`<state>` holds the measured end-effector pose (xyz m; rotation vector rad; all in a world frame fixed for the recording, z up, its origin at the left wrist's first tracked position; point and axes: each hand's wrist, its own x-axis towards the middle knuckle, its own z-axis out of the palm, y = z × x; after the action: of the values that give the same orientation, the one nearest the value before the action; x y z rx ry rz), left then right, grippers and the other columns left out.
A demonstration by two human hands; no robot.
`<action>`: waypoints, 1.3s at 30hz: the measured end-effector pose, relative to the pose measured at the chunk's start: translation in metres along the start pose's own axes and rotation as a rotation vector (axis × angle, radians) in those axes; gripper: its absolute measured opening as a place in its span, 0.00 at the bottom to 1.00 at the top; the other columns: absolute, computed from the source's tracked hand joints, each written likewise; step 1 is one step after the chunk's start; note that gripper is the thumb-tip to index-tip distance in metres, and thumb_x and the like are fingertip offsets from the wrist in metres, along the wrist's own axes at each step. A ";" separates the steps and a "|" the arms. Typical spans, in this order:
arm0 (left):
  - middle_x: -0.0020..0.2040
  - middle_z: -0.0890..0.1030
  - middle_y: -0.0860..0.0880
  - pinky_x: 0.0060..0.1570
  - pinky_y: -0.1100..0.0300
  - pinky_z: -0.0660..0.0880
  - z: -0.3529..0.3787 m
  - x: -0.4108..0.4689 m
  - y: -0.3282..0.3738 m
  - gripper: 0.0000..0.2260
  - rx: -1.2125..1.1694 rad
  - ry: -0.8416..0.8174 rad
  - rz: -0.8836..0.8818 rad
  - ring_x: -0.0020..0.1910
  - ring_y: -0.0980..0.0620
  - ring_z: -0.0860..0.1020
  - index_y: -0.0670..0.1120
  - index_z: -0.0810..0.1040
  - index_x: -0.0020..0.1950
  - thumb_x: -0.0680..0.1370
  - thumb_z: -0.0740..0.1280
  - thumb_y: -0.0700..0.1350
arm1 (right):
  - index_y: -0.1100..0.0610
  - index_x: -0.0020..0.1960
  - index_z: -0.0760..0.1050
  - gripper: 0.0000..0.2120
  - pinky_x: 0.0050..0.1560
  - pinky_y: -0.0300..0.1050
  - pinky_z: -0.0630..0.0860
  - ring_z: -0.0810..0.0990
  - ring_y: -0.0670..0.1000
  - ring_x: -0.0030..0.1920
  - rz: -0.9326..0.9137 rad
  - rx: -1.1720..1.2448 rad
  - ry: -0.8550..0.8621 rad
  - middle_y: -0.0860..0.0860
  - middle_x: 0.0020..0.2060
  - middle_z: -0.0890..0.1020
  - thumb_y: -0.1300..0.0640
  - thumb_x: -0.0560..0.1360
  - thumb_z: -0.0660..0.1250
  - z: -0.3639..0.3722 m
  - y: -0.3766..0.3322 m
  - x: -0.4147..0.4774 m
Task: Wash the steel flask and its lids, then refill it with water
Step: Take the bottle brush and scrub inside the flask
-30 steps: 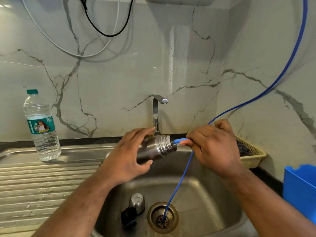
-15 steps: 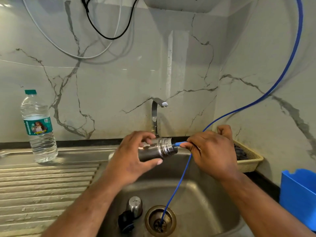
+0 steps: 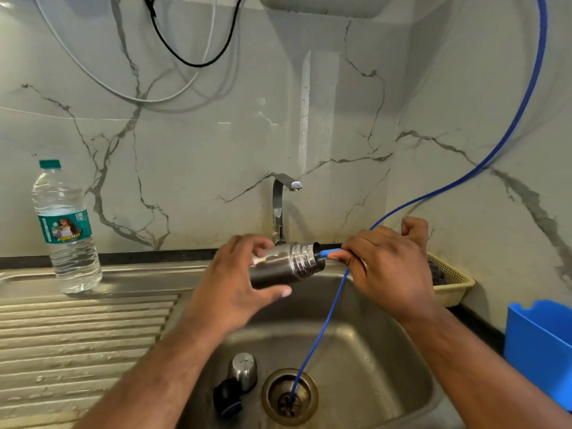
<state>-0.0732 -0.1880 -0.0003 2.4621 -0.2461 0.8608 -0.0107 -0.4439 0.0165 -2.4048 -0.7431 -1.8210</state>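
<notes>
Nearest me, on the floor of the sink [image 3: 387, 382], the steel cap [image 3: 244, 368] stands upright with the black lid [image 3: 227, 397] touching it at its 7 o'clock. Both lie just beside the drain [image 3: 289, 407], which is at their 3 o'clock. Above the basin I see the steel flask [image 3: 284, 264] held in the air, lying almost level. Its long axis runs 9 to 3 o'clock, with the open threaded mouth at the 3 o'clock end, tipped a touch upward. The left hand [image 3: 235, 283] wraps the body from the 9 o'clock side, fingers over the top and thumb beneath. The right hand [image 3: 387, 267] sits at 3 o'clock of the mouth and pinches the end of the blue tube [image 3: 331, 252], whose tip is right at the rim; I cannot tell whether it is inside. That hand is nearer the mouth, so I judge the feed-in is its job, straight along the axis toward 9 o'clock. The flask is bright brushed steel with a pale glare on its shoulder; no water shows. Beyond, the tap [image 3: 283, 205] stands at 12 o'clock of the flask, and a plastic water bottle [image 3: 65, 230] stands well apart at 9 o'clock
</notes>
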 end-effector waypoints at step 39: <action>0.67 0.75 0.55 0.59 0.62 0.72 -0.004 -0.009 -0.003 0.41 0.268 -0.184 -0.026 0.58 0.57 0.75 0.58 0.63 0.76 0.67 0.77 0.65 | 0.47 0.38 0.78 0.19 0.57 0.55 0.62 0.75 0.49 0.35 0.057 0.069 -0.196 0.44 0.31 0.78 0.38 0.81 0.63 -0.006 -0.010 0.006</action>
<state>-0.0816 -0.1834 -0.0050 2.7921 -0.1725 0.6945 -0.0190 -0.4350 0.0212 -2.5566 -0.7293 -1.5289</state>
